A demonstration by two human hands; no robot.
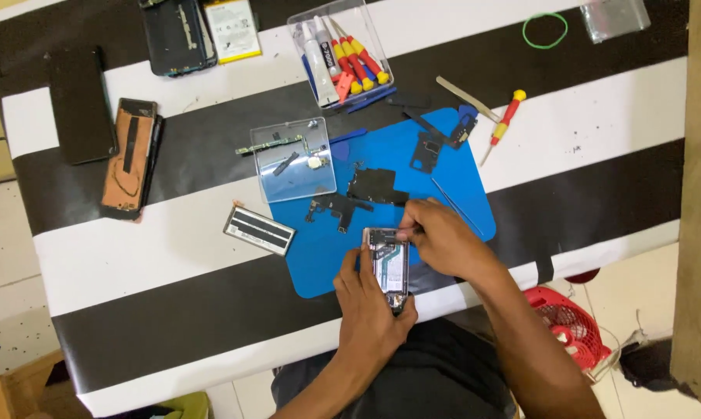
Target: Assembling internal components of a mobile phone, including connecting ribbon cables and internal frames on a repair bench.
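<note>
Low in the middle of the frame, my left hand (370,299) grips an opened phone (388,268) by its lower end, thumb on one side, fingers on the other, holding it at the near edge of the blue mat (443,167). My right hand (440,240) sits just right of the phone's top end, fingertips pinched together at its upper edge; can't tell if something tiny is between them. Loose dark phone parts (358,198) lie on the mat above the phone. A clear lid (295,159) with small parts rests at the mat's upper left corner. A clear tray of red-yellow screwdrivers (341,48) is at top centre. One more screwdriver (504,124) lies right of the mat. A battery (259,230) lies left of the mat on the striped table (172,256)
</note>
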